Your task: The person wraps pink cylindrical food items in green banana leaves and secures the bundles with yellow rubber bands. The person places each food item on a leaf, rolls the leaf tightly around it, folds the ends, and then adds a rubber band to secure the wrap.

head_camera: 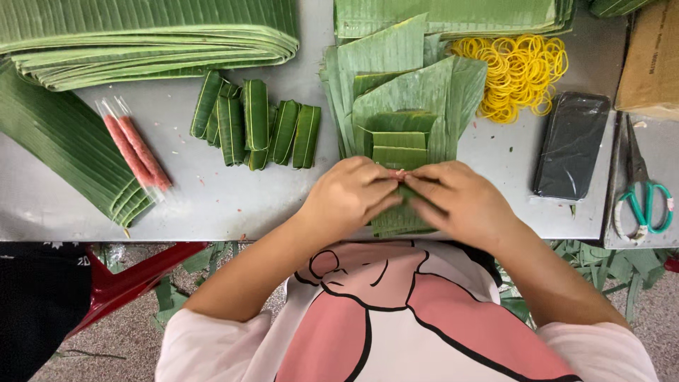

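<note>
Green, ribbed banana leaf strip [399,212] sits at the near edge of the counter [212,191], and both hands are on it. Left hand [348,194] and right hand [463,201] meet fingertip to fingertip, each grip pinching the leaf fold over a small pink piece of sausage [400,173] that only just peeks out between the thumbs. Most of that filling is covered by fingers, so its shape is hard to make out.

Behind the hands lies a loose pile of cut leaf pieces [403,106], glossy and pointed at the corners. To the left, a cluster of finished leaf-wrapped parcels [258,124], short and plump. Further left, two slim pink sausage sticks in clear plastic [134,152]. Big stacks of folded banana leaves [141,35] run off the top and left edges.

On the right: a heap of yellow rubber bands [516,71], a dark phone in a clear bag [571,145], green-handled scissors [640,191], and a cardboard box [651,56] cut off at the corner.

Brushed grey metal is the counter top, flecked with scraps. Below it, leaf trimmings [601,265] litter a speckled floor, beside a red plastic stool [127,279].
</note>
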